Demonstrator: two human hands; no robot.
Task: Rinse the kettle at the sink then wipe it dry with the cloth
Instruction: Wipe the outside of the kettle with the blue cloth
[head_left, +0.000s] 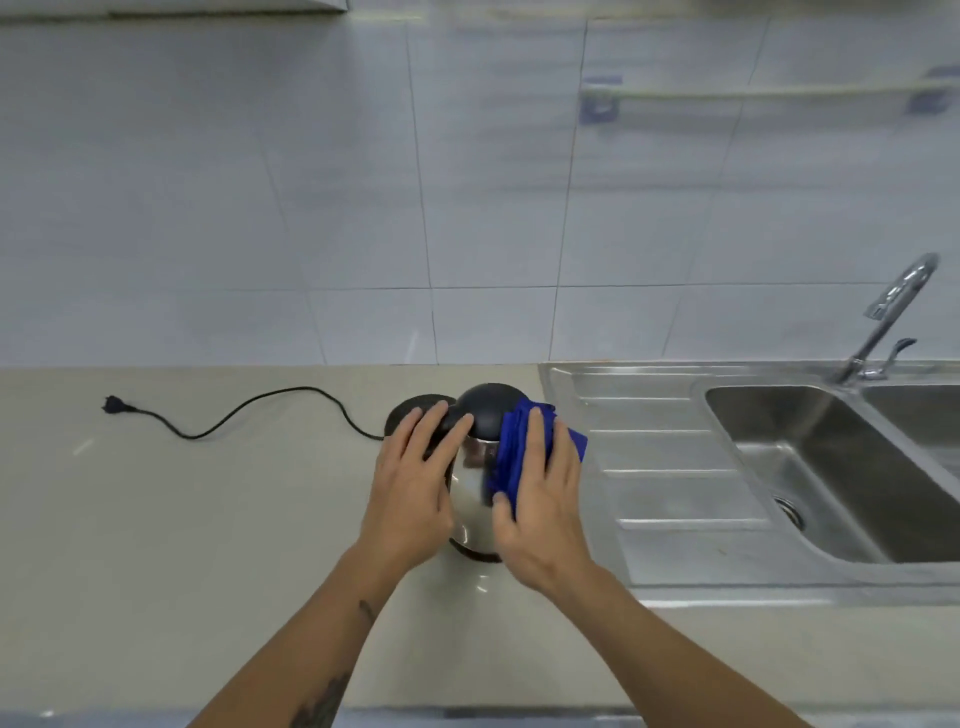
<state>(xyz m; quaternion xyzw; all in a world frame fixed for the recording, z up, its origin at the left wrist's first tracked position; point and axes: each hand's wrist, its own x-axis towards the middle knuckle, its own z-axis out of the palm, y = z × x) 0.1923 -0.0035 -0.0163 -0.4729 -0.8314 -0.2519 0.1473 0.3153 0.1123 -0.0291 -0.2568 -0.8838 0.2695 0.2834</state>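
A shiny steel kettle (470, 499) with a black lid stands upright on the beige counter, just left of the sink unit. My left hand (415, 488) grips its left side, where the handle lies hidden under my fingers. My right hand (545, 509) presses a blue cloth (511, 452) flat against the kettle's right side, fingers spread over the cloth. The steel sink (810, 467) lies to the right, with its tap (883, 322) at the back.
The kettle's black base (410, 408) sits just behind the kettle, its cord (249, 410) and plug trailing left across the counter. A ribbed drainboard (670, 467) adjoins the kettle on the right. A tiled wall rises behind. The counter's front edge runs below my forearms.
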